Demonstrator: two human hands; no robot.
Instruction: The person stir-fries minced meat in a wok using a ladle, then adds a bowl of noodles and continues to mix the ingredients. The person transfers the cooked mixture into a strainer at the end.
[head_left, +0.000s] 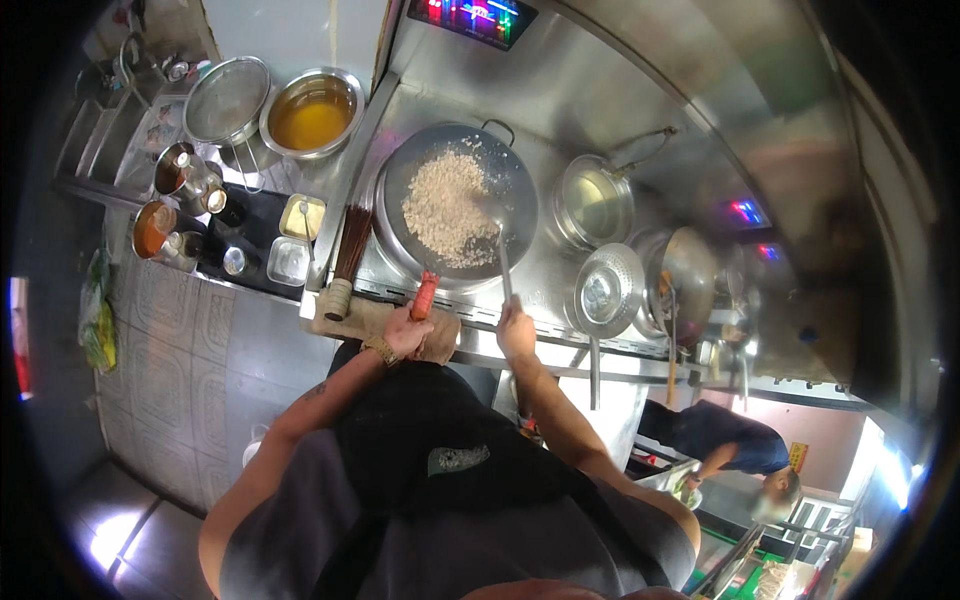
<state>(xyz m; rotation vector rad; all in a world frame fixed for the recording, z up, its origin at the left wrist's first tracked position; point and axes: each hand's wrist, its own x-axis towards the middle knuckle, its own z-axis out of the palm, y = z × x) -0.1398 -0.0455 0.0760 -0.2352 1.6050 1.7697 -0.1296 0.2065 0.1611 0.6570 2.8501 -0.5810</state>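
Observation:
A dark metal wok (523, 180) sits on the stove, holding a heap of pale, crumbly food (448, 206). My left hand (407, 332) is closed on the wok's red-wrapped handle (425, 295) at the near side, over a folded tan cloth (445, 328). Gripped in my right hand (516, 331) is the metal handle of a long utensil (505, 262); its blurred head rests in or over the right part of the food, so its exact kind is unclear. A bamboo wok brush (349, 255) lies just left of the wok.
Right of the wok are a pot of liquid (594, 201), a perforated strainer (609, 291) and another wok (686, 281). On the left stand a bowl of yellow liquid (313, 116), a mesh sieve (227, 101) and seasoning containers (302, 217). A person (731, 442) bends over a counter at lower right.

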